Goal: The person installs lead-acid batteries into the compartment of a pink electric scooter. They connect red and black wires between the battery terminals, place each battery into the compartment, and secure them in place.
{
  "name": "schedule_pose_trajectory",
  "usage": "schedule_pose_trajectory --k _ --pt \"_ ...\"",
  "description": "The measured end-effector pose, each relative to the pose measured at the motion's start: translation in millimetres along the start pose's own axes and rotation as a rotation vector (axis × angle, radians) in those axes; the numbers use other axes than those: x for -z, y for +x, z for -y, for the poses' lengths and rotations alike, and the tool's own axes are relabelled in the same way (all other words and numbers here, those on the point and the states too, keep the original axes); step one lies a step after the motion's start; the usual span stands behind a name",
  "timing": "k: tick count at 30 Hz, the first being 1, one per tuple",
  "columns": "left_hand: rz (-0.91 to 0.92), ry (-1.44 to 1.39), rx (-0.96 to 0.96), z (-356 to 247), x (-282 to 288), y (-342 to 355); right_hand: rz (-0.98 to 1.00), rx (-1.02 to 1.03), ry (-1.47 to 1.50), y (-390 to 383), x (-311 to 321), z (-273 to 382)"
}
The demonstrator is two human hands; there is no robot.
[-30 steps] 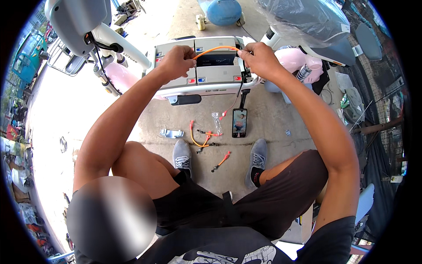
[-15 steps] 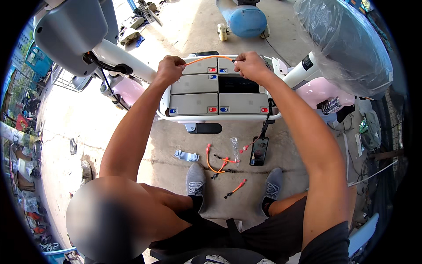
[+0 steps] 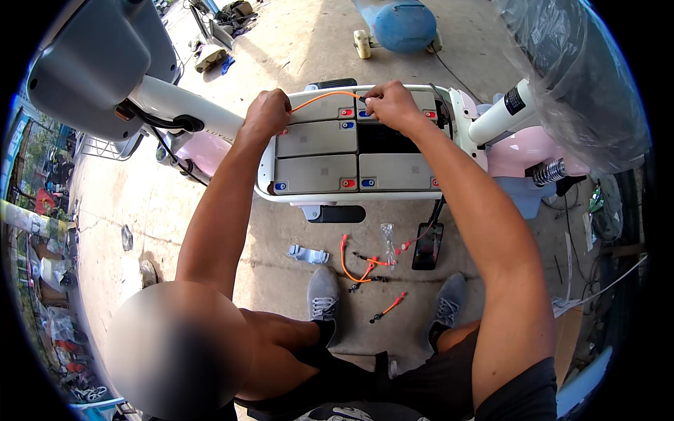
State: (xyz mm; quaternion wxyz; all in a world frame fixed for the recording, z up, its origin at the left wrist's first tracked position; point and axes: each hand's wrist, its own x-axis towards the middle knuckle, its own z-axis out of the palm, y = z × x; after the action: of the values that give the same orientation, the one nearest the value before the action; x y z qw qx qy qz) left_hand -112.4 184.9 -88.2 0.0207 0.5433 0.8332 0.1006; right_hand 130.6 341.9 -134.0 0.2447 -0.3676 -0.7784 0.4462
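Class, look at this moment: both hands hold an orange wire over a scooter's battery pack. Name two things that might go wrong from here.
1. The orange wire, stretched between the left hand and right hand, spans several batteries with exposed red and blue terminals; a loose end might touch the wrong one and short.
2. Spare wires and a phone lie near the feet; they could be stepped on.

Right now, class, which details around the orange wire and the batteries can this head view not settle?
Head view only:
- Ends of the orange wire: covered by the left hand and right hand.
- The fingers' grip: curled under, hidden.
- Battery terminal caps: too small.
- Dark gap among batteries: shadowed.
- Loose wires on the ground: too small.
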Motion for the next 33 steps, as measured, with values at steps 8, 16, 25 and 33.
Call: schedule_pose_trajectory --k 8,16,25,33 --pt "0.04 0.021 0.064 -7 2 -1 0.072 -0.046 -0.214 5 15 4" --pt "0.005 0.014 0.04 3 -1 5 0.073 -0.078 -0.205 3 8 5" --pt "0.049 -0.042 0.074 10 2 13 0.103 -0.061 -0.257 -2 10 10" --pt "0.152 -0.112 0.137 3 10 16 0.112 -0.057 -0.291 1 10 8"
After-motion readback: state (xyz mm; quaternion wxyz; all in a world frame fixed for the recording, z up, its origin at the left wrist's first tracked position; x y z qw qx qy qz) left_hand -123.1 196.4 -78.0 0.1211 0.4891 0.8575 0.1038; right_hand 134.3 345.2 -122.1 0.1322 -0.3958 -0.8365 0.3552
